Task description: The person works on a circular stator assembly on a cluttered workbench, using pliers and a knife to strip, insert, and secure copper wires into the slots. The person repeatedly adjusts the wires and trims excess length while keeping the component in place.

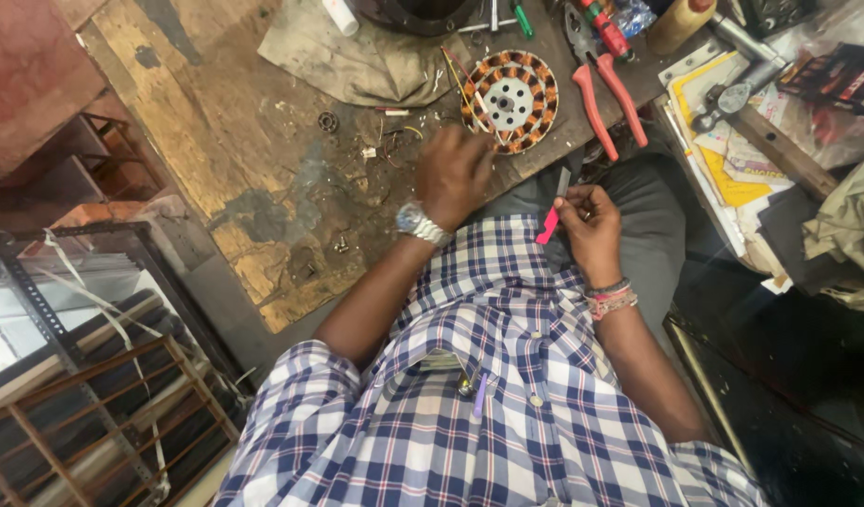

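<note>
From the head camera, the landmark is the round copper-wound stator (510,100) lying flat on the worn wooden workbench (235,160). The left hand (453,176) rests just below and left of the stator, fingers curled toward its edge; whether they pinch a wire there cannot be told. The right hand (591,228), below and right of the stator and off the bench edge, pinches a small knife with a pink handle (550,223), blade pointing up toward the stator. Red-handled pliers (605,99) lie just right of the stator. A grey cloth (357,56) sits up and left of it. A small bearing (328,121) lies well left of it
</note>
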